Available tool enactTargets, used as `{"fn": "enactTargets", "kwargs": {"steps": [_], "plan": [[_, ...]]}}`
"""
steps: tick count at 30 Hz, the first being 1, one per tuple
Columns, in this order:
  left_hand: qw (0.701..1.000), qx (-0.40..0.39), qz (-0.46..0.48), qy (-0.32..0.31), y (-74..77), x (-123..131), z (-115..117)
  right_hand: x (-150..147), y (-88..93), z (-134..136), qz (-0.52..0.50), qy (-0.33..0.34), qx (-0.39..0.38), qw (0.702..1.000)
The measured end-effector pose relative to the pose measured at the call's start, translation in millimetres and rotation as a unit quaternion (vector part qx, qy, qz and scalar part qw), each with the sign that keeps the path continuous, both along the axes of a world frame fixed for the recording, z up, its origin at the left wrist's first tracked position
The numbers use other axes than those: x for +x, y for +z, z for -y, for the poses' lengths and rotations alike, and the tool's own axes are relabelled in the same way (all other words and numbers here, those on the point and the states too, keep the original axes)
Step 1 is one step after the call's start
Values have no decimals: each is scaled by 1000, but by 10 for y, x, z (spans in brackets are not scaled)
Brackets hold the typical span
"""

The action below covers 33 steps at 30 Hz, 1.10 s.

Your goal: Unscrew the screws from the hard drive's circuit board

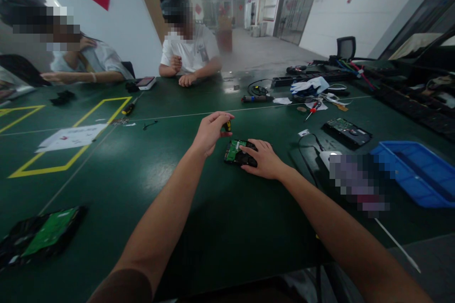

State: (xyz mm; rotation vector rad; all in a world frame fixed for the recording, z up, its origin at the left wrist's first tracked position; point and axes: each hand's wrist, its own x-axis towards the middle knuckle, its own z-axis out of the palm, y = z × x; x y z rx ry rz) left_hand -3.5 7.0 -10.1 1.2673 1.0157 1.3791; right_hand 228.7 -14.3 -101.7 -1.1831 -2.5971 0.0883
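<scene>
A hard drive point(235, 151) with a green circuit board facing up lies on the dark green table point(220, 227) in front of me. My right hand point(261, 158) rests on its right side, fingers curled over the edge and pressing it down. My left hand point(212, 130) hovers just above and left of the drive, fingers pinched round a small black and yellow screwdriver point(228, 126) that points down at the board.
A second hard drive point(40, 234) lies at the near left, a third hard drive point(347, 130) at the right. A blue tray point(417, 175) stands at the far right. Two people sit across the table. Cables, tools and paper lie at the back right. Yellow tape marks the left.
</scene>
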Motion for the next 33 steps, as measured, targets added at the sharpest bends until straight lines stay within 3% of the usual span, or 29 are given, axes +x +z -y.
{"fn": "enactTargets", "kwargs": {"steps": [7,33], "plan": [[998,-40,38,-30,20,18,26,7,-41,-14,-7,1,9,1000],[997,-46,57,-25,-16,-9,-26,14,-26,-9,-4,3,11,1000]]}}
